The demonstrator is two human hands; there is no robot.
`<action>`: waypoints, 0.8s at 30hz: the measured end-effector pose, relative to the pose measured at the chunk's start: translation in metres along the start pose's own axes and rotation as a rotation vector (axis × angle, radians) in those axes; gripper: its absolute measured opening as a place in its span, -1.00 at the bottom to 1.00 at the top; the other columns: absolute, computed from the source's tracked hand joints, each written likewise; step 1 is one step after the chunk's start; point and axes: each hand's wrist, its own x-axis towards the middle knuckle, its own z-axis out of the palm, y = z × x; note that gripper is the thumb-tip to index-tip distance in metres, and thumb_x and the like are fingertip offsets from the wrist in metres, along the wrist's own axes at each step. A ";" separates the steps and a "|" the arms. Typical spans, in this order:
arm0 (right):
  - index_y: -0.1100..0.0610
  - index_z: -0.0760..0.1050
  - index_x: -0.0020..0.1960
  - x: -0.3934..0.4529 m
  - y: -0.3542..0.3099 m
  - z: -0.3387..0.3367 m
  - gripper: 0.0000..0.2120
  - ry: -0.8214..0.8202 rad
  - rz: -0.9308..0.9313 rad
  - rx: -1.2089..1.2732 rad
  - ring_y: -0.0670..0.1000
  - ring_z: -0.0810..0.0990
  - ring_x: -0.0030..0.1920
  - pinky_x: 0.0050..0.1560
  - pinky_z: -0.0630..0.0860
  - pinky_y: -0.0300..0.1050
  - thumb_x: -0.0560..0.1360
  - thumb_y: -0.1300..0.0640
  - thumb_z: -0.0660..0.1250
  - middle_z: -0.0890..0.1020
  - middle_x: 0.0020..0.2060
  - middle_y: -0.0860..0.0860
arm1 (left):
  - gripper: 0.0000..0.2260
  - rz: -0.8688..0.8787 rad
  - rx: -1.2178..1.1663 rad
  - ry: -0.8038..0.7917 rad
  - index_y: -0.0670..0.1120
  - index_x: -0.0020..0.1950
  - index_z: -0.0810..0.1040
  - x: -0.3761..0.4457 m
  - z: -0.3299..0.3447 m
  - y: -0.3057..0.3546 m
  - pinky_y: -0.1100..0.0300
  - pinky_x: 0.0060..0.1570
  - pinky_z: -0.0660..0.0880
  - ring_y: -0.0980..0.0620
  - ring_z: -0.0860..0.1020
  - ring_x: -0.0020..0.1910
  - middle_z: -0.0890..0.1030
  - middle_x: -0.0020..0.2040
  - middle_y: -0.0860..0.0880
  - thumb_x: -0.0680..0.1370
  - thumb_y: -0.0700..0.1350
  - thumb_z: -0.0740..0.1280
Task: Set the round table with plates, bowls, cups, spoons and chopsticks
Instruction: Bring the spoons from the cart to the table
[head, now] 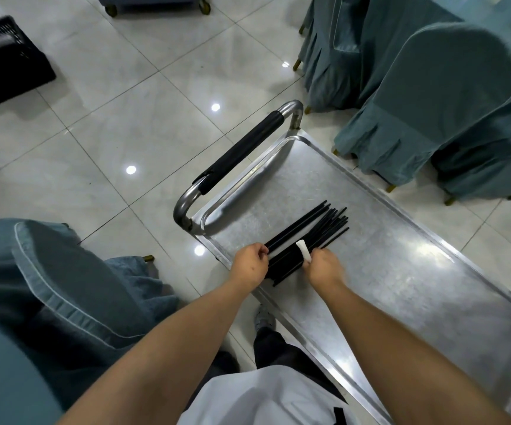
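1. The black chopsticks (306, 237) lie in a loose bundle on the top of a steel cart (401, 271), near the handle end, and both hands are on the near end of that bundle

2. The left hand (249, 265) sits at the bundle's left edge with its fingers curled in; it looks to be pinching one or two sticks at the near end, peeling them off from the rest

3. The right hand (324, 266) is on the right side of the bundle, fingers bent down onto it. Something small and white (304, 250) stands up between its fingers (a wrapper or a rest, I can't tell which), and I can't say how firmly it grips the sticks beneath

4. What the next lift turns on, to my eye: the bundle's long axis runs from near-left to far-right, so the sticks point away from the person and fan apart at the far tips, while the gathered ends lie right under both hands. Neither hand needs to reach; the left one is nearer the loose sticks at the edge

5. The table being set barely shows, at the far right behind teal-covered chairs (450, 99), well apart from the cart
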 end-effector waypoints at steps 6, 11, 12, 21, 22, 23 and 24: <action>0.19 0.52 0.07 0.003 -0.005 0.004 -0.78 -0.040 -0.013 0.014 0.14 0.57 -0.08 -0.15 0.49 -0.01 0.57 0.03 0.31 0.56 -0.03 0.13 | -0.79 -0.059 -0.002 0.008 -0.08 0.10 0.61 -0.003 -0.012 -0.015 0.13 -0.06 0.61 0.00 0.61 -0.13 0.63 -0.09 -0.01 0.58 -0.20 0.21; 0.23 0.53 0.12 0.005 -0.009 0.003 -0.77 -0.077 -0.007 -0.015 0.16 0.57 -0.03 -0.16 0.44 -0.06 0.57 0.09 0.30 0.56 0.03 0.16 | -0.79 -0.084 -0.019 0.020 -0.08 0.08 0.63 -0.005 -0.019 -0.013 0.09 -0.04 0.61 -0.03 0.62 -0.11 0.65 -0.07 -0.04 0.57 -0.20 0.22; 0.24 0.53 0.11 0.006 -0.010 0.001 -0.78 -0.093 0.004 -0.009 0.16 0.58 -0.04 -0.18 0.42 -0.08 0.56 0.11 0.30 0.57 0.02 0.16 | -0.79 -0.085 -0.018 0.019 -0.08 0.09 0.63 -0.006 -0.022 -0.012 0.12 -0.05 0.60 -0.02 0.62 -0.11 0.65 -0.06 -0.04 0.57 -0.20 0.22; 0.17 0.48 -0.31 -0.004 -0.079 -0.059 -0.73 -0.081 -0.097 0.296 0.02 0.50 -0.33 -0.39 0.33 -0.18 0.49 0.04 0.36 0.53 -0.40 0.04 | -0.80 -0.037 -0.084 -0.013 -0.05 0.10 0.63 -0.019 -0.067 -0.001 0.21 0.00 0.56 0.01 0.62 -0.02 0.66 0.03 -0.02 0.57 -0.14 0.24; 0.15 0.46 -0.34 -0.008 -0.097 -0.063 -0.72 -0.085 -0.113 0.331 0.02 0.51 -0.33 -0.38 0.34 -0.17 0.48 0.03 0.37 0.53 -0.42 0.01 | -0.79 -0.009 -0.091 -0.002 -0.04 0.12 0.63 -0.023 -0.076 -0.002 0.24 0.01 0.53 0.02 0.61 0.00 0.65 0.05 -0.01 0.57 -0.12 0.25; 0.13 0.48 -0.34 -0.012 -0.114 -0.066 -0.72 -0.087 -0.132 0.377 0.02 0.52 -0.32 -0.34 0.35 -0.17 0.47 0.02 0.38 0.54 -0.42 0.00 | -0.79 0.019 -0.089 0.015 -0.04 0.14 0.63 -0.027 -0.085 -0.003 0.25 0.03 0.51 0.03 0.60 0.03 0.64 0.07 0.00 0.57 -0.10 0.27; 0.13 0.51 -0.32 -0.018 -0.136 -0.069 -0.75 -0.094 -0.156 0.433 0.01 0.54 -0.31 -0.31 0.38 -0.17 0.46 0.01 0.40 0.57 -0.40 0.00 | -0.79 0.041 -0.099 0.043 -0.04 0.15 0.62 -0.032 -0.097 -0.007 0.22 0.06 0.51 0.03 0.59 0.04 0.64 0.07 0.00 0.57 -0.07 0.28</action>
